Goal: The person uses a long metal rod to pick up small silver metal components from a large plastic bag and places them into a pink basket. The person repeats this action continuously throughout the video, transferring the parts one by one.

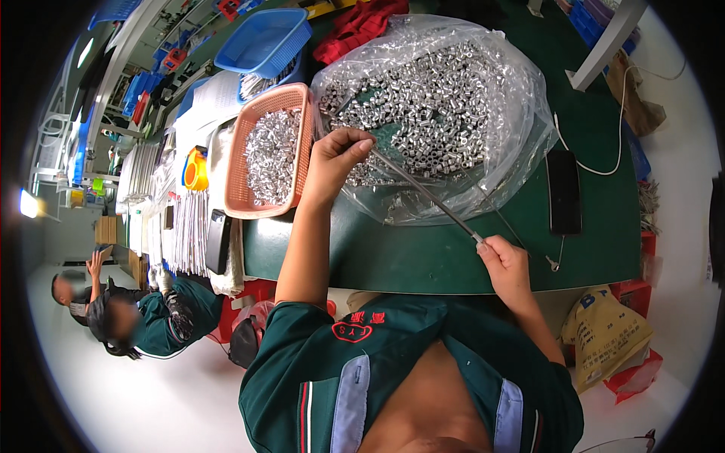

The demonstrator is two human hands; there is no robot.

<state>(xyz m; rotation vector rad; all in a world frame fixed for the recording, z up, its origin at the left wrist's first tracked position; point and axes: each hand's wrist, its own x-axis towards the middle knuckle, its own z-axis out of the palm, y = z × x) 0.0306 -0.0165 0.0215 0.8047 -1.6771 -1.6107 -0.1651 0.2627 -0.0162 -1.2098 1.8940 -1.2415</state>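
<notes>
A thin metal rod (424, 190) slants between my hands over the front edge of a clear plastic bag (521, 140). My left hand (337, 162) is closed, thumb and fingers pinching the rod's far left end. At its near right end, my right hand (505, 273) grips the rod between thumb and curled fingers. A light tip, perhaps a small sleeve, shows right by that thumb. Many small silvery metal sleeves (445, 98) lie spread on the opened bag. More shiny small pieces (272, 155) fill a pink plastic basket (236, 177) just left of my left hand.
A black phone (564, 192) with a key lies at the right of the green table (362, 264), near a white cable (621, 136). Blue baskets (264, 41) and a red cloth (359, 30) are at the back. Two people sit at the far left.
</notes>
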